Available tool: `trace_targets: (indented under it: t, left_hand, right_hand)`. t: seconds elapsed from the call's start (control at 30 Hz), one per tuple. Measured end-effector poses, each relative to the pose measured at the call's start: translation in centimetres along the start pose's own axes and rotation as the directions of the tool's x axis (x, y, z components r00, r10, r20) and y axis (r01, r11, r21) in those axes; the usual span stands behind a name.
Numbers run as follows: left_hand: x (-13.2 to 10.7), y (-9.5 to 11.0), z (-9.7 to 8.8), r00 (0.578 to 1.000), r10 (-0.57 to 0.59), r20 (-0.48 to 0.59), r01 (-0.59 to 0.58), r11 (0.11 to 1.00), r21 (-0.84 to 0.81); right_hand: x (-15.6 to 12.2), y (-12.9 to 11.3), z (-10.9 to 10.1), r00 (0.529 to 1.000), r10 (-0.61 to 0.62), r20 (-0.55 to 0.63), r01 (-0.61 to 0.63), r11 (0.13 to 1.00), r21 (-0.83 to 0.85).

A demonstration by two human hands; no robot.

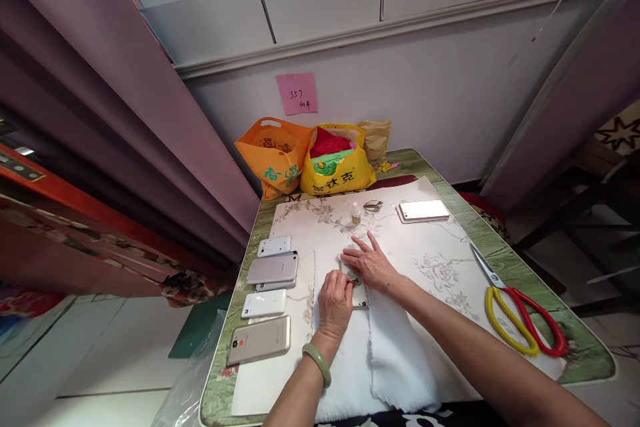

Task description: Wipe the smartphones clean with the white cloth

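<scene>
A light-coloured phone [359, 303] lies on a white cloth [400, 367] near the front middle of the table, mostly covered by my hands. My left hand [334, 300], with a green bangle at its wrist, is closed in a pinch on a small dark metal piece [353, 278] at the phone's surface. Its exact shape is hidden by the fingers. My right hand [371, 264] rests on the phone's far end, fingers stretched out and apart. Just beyond it stands a small clear bottle [355, 215] with a white cap, beside a thin dark wire-like item [373, 205].
Several phones [273, 269] lie along the table's left side. Two stacked phones [423, 211] are at the right rear. Scissors [515, 320] with yellow and red handles lie at right. An orange bag [275, 157] and a filled yellow bag [340, 173] stand against the wall.
</scene>
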State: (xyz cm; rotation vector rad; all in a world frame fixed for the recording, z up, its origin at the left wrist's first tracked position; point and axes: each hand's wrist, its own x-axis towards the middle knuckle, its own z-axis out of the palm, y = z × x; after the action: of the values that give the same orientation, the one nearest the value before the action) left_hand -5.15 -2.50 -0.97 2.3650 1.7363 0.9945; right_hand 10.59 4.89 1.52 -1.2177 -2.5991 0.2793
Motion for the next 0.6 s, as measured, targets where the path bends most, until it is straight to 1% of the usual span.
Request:
trace_targets:
  t: [0.07, 0.13, 0.17, 0.27, 0.33, 0.4, 0.5, 0.6]
  left_hand:
    - [-0.1, 0.0, 0.0, 1.0, 0.005, -0.01, -0.004, 0.998, 0.065]
    - [-0.2, -0.1, 0.1, 1.0, 0.0, -0.018, 0.002, 0.995, 0.103]
    - [-0.2, -0.2, 0.1, 1.0, -0.003, -0.016, 0.005, 0.994, 0.107]
    - [-0.3, -0.2, 0.3, 1.0, -0.01, 0.003, 0.01, 0.996, 0.085]
    - [-0.3, -0.3, 0.5, 1.0, -0.014, 0.013, 0.013, 0.997, 0.072]
    - [-0.4, -0.3, 0.6, 1.0, -0.016, 0.022, 0.015, 0.997, 0.071]
    - [-0.4, -0.3, 0.7, 0.999, -0.003, 0.034, 0.0, 0.997, 0.075]
    - [-0.3, -0.2, 0.7, 1.0, 0.011, 0.028, -0.013, 0.998, 0.069]
  right_hand:
    - [0.5, 0.2, 0.3, 0.998, -0.05, 0.042, 0.048, 0.998, 0.037]
    - [0.2, 0.4, 0.8, 0.997, -0.065, 0.038, 0.064, 0.997, 0.033]
    - [-0.2, 0.5, 1.0, 0.999, -0.041, 0.014, 0.04, 0.999, 0.017]
    - [-2.3, 0.7, 1.5, 0.991, 0.096, -0.09, -0.099, 0.995, -0.031]
    - [-4.0, 0.4, 1.5, 0.982, 0.138, -0.132, -0.145, 0.988, -0.045]
    - [-5.7, -0.1, 1.4, 0.981, 0.122, -0.153, -0.133, 0.989, -0.06]
    - [-7.8, -1.2, 1.2, 0.985, 0.052, -0.165, -0.068, 0.993, -0.092]
    - [-8.9, -1.8, 1.2, 0.986, -0.005, -0.165, -0.014, 0.993, -0.114]
